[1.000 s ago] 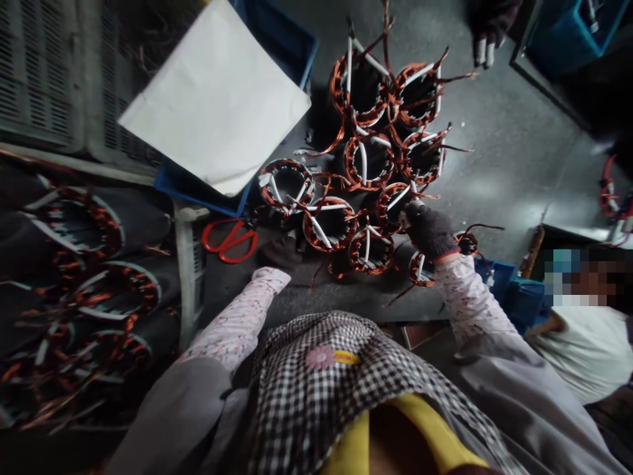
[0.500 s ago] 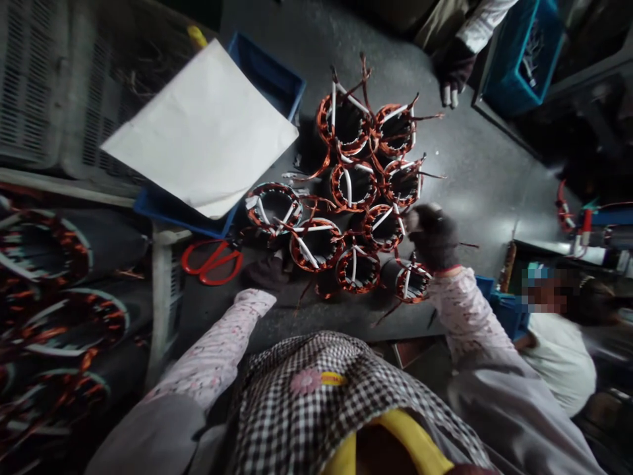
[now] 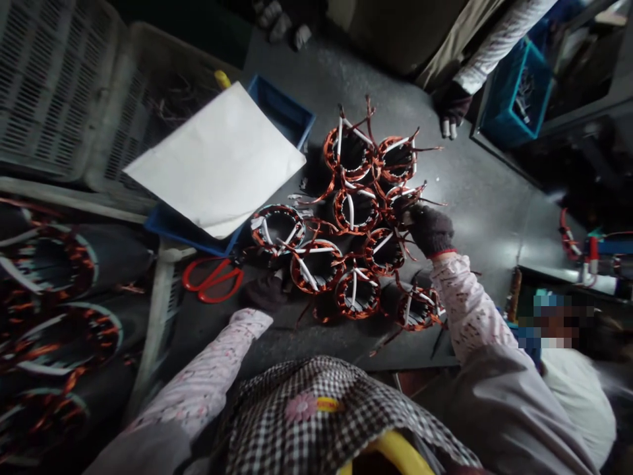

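Observation:
Several motor stators with copper windings and white sleeves stand packed together on the dark table [image 3: 484,198]. My right hand [image 3: 430,229], in a dark glove, reaches over the cluster and touches the rim of a stator [image 3: 404,198] at its right side. Whether the fingers grip it I cannot tell. My left hand [image 3: 267,291], also gloved and dark, rests on the table at the near left of the cluster, beside a stator [image 3: 315,265]. Its fingers look curled with nothing seen in them.
Red-handled scissors [image 3: 213,278] lie left of my left hand. A blue bin [image 3: 277,113] covered by a white sheet [image 3: 217,161] stands at the back left. More stators [image 3: 54,264] fill the left. Another person's gloved hand [image 3: 451,109] rests far right; a seated person [image 3: 568,369] is near right.
My right hand has moved from the near right stator further away, up to one in the cluster's right middle. The view has tilted, shifting the table lower. My left hand has stayed put.

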A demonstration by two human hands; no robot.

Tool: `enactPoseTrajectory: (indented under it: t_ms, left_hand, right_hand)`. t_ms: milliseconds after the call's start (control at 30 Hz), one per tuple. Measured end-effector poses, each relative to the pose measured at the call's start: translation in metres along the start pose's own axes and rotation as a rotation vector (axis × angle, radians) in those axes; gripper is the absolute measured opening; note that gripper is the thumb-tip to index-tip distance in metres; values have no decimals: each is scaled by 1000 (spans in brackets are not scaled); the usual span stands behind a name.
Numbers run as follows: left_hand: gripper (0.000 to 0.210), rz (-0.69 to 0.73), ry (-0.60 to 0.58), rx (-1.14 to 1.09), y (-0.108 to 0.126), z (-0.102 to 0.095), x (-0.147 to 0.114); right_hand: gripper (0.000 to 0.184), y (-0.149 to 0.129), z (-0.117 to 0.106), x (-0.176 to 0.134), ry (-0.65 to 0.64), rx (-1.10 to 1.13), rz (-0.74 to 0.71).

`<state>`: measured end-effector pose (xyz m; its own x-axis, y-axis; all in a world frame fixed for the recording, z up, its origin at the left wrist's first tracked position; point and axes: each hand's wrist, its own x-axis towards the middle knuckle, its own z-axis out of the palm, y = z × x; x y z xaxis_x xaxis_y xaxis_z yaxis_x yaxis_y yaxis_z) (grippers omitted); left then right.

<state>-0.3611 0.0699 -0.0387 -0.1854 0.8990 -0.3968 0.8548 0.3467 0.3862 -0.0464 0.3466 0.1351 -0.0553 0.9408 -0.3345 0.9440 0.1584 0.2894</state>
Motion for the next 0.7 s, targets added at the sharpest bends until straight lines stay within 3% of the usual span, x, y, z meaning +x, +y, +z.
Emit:
enactPoseTrajectory:
  t_ms: [100,233,333,433,567,633,700]
  left_hand:
    - [60,11,-100,116,-1,3,2]
    - [68,17,-49,123,-3,8,2]
    - [62,38,-13,95,-6,13,1]
    - [52,54,2,91,-11,20,-1]
    - [46,29,-4,118,-17,30,-3]
    - [46,-4,7,136,-18,32,-4]
    - [48,-32,12,157,-18,32,-4]
  right_hand:
    - [41,-3,-6,1,8,-20,12]
    - [42,2,-6,0,44,47,-13]
    - [41,4,2,-16,366,271,4]
    - [42,-6,11,-47,619,633,-125]
    - [33,-34,10,-77,691,988,-186]
    - [30,-45,5,-72,665,1099,-155]
    - [29,-52,-2,-55,557,1116,-164]
